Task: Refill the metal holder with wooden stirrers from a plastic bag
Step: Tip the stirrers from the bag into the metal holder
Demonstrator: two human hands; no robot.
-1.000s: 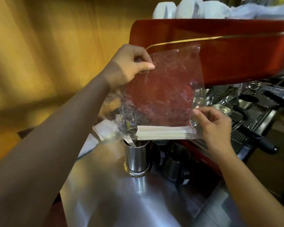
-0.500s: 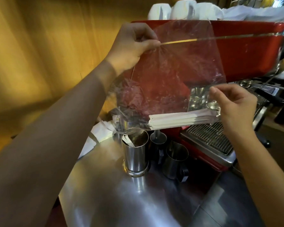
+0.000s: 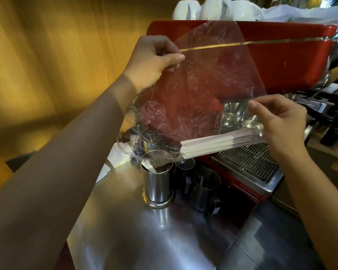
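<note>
We hold the clear plastic bag (image 3: 203,88) up over the steel desk (image 3: 164,236), and the way we grip it looks meant to steer its load. Our left hand (image 3: 150,61), at about ten o'clock from the bag's middle, is pressed together, thumb and fingers pinching the film near an upper corner. Our right hand (image 3: 281,121), at about four o'clock, pinches the bag's right edge between thumb and fingers, just beside the far ends of the wooden stirrers (image 3: 219,143). The stirrers lie as one flat bundle along the bottom fold, tilted so their left ends dip toward seven o'clock. Those ends sit just above and to the right of the metal holder (image 3: 157,182), which stands upright on the desk with a few stirrers leaning inside. We judge the tilt is there to slide the bundle down toward the holder's mouth. Two small metal pitchers (image 3: 203,189) stand just beside the holder at three o'clock, with the red espresso machine (image 3: 281,61) behind.

Compared with half a second ago, the bundle's right end is raised a little higher, steepening the slope, while our left hand sits slightly lower against the machine's front. The holder has not moved.
</note>
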